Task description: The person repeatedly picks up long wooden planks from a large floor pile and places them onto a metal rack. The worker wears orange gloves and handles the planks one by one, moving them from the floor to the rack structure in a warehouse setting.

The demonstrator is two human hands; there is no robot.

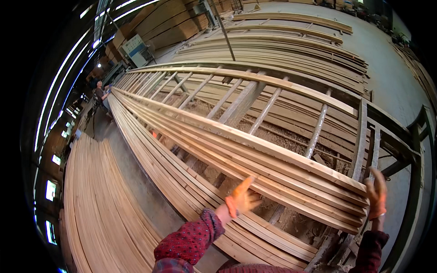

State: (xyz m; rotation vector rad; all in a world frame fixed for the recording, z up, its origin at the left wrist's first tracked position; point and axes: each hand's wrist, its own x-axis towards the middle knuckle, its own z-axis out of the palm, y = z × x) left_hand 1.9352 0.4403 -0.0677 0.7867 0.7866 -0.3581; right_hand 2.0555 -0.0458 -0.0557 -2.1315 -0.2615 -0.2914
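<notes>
Several long, pale wooden boards (282, 170) lie stacked side by side across a metal roller conveyor (268, 109). My left hand (242, 199), in an orange glove, is held with its fingers outstretched near the close side of this stack, and nothing is in it. Around the right ends of the boards is my right hand (377, 193), also gloved, with fingers raised and apart against or just beside the end faces; contact is hard to make out. A second row of boards (191, 189) runs under my left forearm, separated from the first by a narrowing gap.
A large pile of boards (104, 204) stands at the left. More lumber (291, 50) lies on the floor beyond the conveyor. Metal frame bars (412, 154) rise at the right. Another person (101, 93) is at the far end, near a control cabinet (136, 51).
</notes>
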